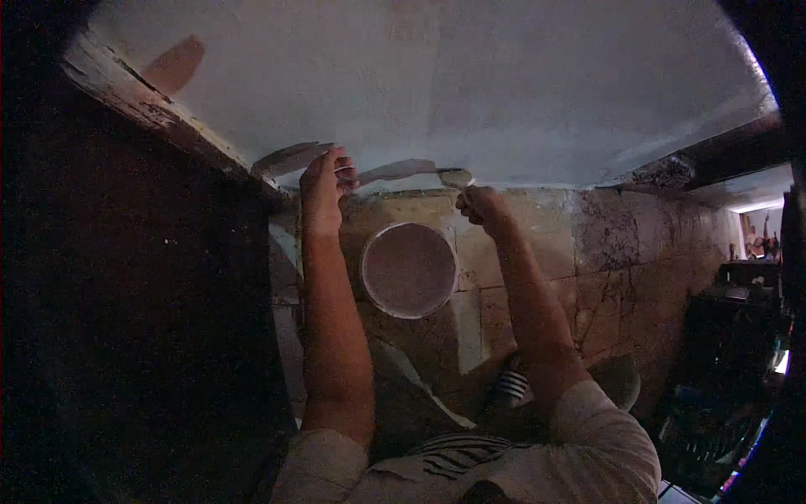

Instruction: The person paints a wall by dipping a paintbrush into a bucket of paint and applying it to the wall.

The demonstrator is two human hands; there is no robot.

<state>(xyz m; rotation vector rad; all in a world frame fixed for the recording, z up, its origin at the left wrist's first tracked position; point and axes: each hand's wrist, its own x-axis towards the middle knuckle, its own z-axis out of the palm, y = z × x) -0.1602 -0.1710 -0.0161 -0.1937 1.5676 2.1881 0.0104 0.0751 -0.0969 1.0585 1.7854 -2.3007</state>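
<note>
My right hand (483, 208) is closed round the handle of a putty knife (457, 177), its pale blade against the bottom of a white wall (520, 109). Close to the same wall, further left, my left hand (326, 186) has its fingers curled in. A thin pale edge shows at those fingers, but what it belongs to is too dim to tell. Darker grey patches (403, 170) mark the wall's low edge between and beside my hands. Below, between my forearms, is a round white-rimmed bucket (363, 270) with a dull brownish surface inside the rim.
Worn, stained tiles (537, 231) lie under and around the bucket. A rough, chipped edge (159, 105) bounds the wall on the left, with deep shadow beyond. A reddish-brown patch (178, 65) shows on the upper left wall. Dark cluttered items (730, 361) stand at the right.
</note>
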